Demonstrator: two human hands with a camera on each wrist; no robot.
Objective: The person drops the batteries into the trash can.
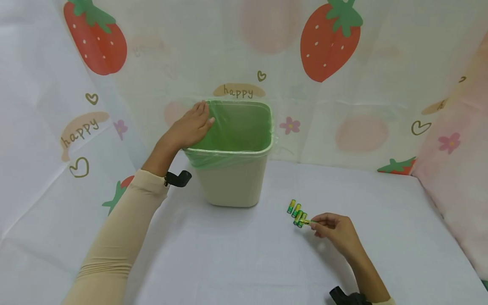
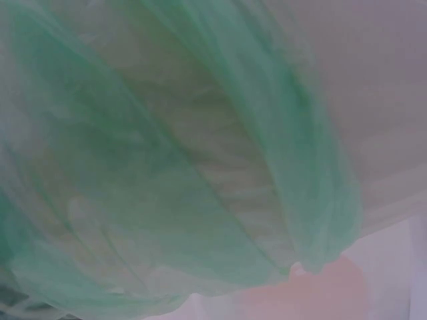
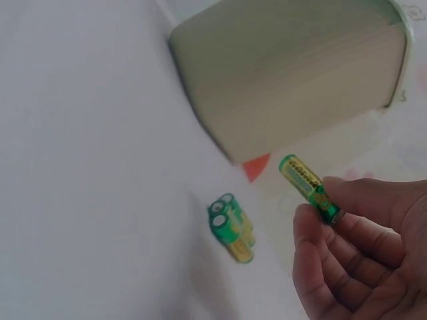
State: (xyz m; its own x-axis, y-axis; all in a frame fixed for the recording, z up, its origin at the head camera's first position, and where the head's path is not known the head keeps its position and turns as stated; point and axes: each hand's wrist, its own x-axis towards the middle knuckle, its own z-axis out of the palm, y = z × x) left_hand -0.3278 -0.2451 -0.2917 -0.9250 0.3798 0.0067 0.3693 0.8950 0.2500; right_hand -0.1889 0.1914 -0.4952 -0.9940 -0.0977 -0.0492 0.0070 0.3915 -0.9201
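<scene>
My right hand [image 1: 335, 233] pinches a green-and-yellow battery [image 3: 310, 189] between thumb and fingers. In the right wrist view the battery slants up out of the grip, with one end free. Several more batteries [image 1: 292, 206] of the same kind lie close together on the white table, just left of this hand. My left hand [image 1: 192, 127] rests on the left rim of a pale bin [image 1: 232, 182], fingers stretched along it. A thin green bag [image 1: 211, 160] lines the bin and folds over its rim. The left wrist view is filled by the bag's folds [image 2: 160, 200].
The bin stands upright at the back of the white table [image 1: 244, 254], close to a printed backdrop with strawberries [image 1: 331, 42]. Pink printed cloth [image 1: 457, 190] borders the table on the right. Black wrist cameras are strapped to both wrists.
</scene>
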